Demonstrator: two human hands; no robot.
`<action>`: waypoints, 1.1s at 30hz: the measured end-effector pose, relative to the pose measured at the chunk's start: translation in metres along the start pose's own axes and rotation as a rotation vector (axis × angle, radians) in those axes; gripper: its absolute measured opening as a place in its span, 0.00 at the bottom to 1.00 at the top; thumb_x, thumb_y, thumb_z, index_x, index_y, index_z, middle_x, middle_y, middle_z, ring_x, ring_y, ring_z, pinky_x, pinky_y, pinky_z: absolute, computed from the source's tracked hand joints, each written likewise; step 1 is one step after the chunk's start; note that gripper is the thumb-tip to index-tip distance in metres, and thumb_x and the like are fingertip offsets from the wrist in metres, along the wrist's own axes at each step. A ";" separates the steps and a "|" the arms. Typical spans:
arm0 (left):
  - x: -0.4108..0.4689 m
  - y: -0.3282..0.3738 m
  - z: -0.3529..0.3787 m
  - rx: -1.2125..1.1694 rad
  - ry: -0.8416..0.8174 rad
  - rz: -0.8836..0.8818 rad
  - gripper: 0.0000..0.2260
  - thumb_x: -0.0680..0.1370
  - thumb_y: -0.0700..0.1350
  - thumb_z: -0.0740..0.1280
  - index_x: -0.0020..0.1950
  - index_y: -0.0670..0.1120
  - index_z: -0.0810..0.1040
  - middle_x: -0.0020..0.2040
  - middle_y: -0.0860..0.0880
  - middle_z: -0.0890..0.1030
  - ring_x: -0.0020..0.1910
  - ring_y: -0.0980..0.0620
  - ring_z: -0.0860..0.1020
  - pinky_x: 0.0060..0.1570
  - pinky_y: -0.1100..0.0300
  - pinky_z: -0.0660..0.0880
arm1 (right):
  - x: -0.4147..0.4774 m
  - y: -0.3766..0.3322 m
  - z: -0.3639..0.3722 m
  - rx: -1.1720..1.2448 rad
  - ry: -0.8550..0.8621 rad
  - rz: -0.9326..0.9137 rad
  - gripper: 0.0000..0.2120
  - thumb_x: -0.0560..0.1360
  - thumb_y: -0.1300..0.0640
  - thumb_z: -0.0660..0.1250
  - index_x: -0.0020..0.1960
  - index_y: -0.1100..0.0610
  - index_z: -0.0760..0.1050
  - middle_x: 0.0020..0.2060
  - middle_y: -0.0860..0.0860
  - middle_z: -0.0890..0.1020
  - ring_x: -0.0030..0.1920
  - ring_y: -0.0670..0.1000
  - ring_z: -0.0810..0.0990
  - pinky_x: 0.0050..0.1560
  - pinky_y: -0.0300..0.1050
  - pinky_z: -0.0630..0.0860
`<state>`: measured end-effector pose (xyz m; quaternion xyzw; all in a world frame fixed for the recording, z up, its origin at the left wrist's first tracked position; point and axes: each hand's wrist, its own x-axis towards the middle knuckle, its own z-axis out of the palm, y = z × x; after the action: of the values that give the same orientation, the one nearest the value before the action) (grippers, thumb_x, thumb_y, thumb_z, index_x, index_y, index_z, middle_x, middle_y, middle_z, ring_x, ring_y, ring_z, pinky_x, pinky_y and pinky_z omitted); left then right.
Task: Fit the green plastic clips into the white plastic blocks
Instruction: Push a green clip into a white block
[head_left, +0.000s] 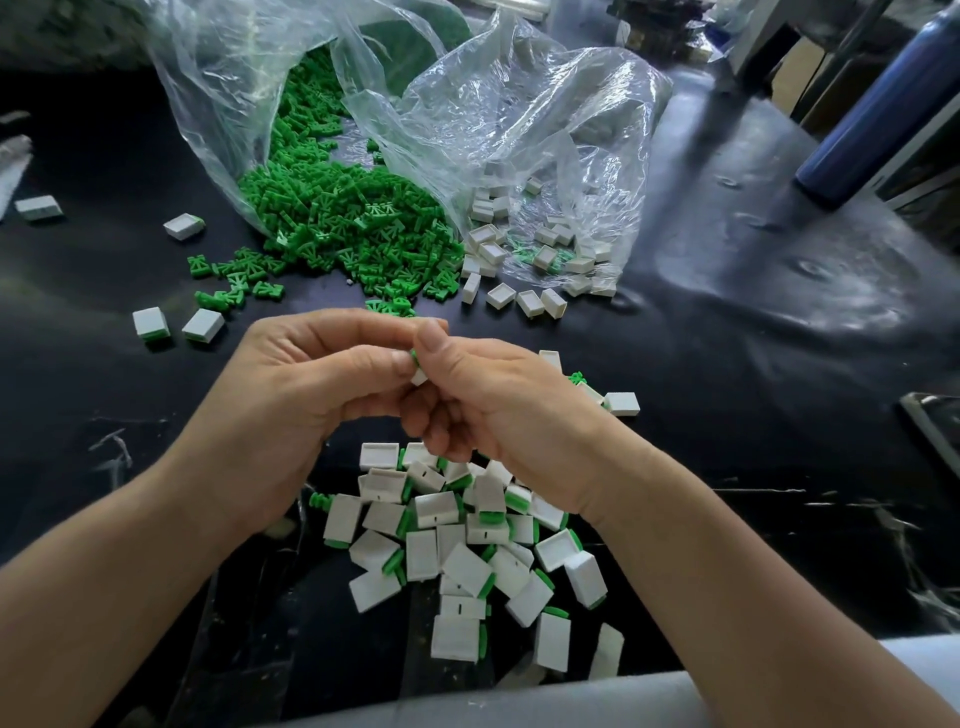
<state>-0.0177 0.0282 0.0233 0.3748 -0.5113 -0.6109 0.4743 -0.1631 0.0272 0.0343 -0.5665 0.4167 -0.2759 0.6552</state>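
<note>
My left hand (306, 395) and my right hand (493, 410) meet at the middle of the head view, fingertips pinched together on one small white block with a green clip (417, 368); only a sliver of each shows between the thumbs. Below my hands lies a heap of white blocks with green clips fitted (457, 545). Farther back, loose green clips (343, 223) spill from a clear bag (249, 78). Empty white blocks (519, 270) lie at the mouth of a second clear bag (545, 119) to their right.
The black table sheet (727, 322) is wrinkled at the right. A dark blue bottle (878, 109) stands at the back right. Stray white blocks (176, 325) lie at the left, and others (621, 402) sit just right of my right hand. A pale edge (571, 701) runs along the front.
</note>
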 end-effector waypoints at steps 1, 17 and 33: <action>0.000 0.000 0.000 -0.004 0.003 -0.002 0.11 0.66 0.38 0.65 0.44 0.38 0.82 0.31 0.39 0.80 0.28 0.46 0.78 0.32 0.60 0.78 | 0.000 0.001 0.001 -0.028 0.018 -0.003 0.18 0.80 0.49 0.51 0.39 0.57 0.70 0.30 0.49 0.73 0.29 0.45 0.69 0.29 0.35 0.65; 0.000 -0.004 0.005 -0.110 0.065 -0.061 0.07 0.61 0.36 0.68 0.37 0.41 0.84 0.47 0.46 0.85 0.37 0.48 0.83 0.35 0.62 0.79 | 0.004 0.005 0.005 -0.283 0.141 -0.065 0.17 0.81 0.53 0.53 0.33 0.46 0.65 0.25 0.38 0.71 0.29 0.35 0.68 0.35 0.35 0.61; 0.001 -0.006 0.005 -0.169 0.092 -0.094 0.09 0.63 0.36 0.64 0.33 0.43 0.84 0.46 0.48 0.85 0.42 0.52 0.83 0.40 0.62 0.80 | 0.004 0.004 0.010 -0.428 0.202 -0.044 0.18 0.80 0.50 0.52 0.62 0.60 0.72 0.55 0.55 0.77 0.56 0.53 0.74 0.58 0.54 0.69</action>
<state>-0.0237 0.0291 0.0185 0.3848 -0.4176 -0.6553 0.4980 -0.1536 0.0301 0.0294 -0.6712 0.5165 -0.2507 0.4689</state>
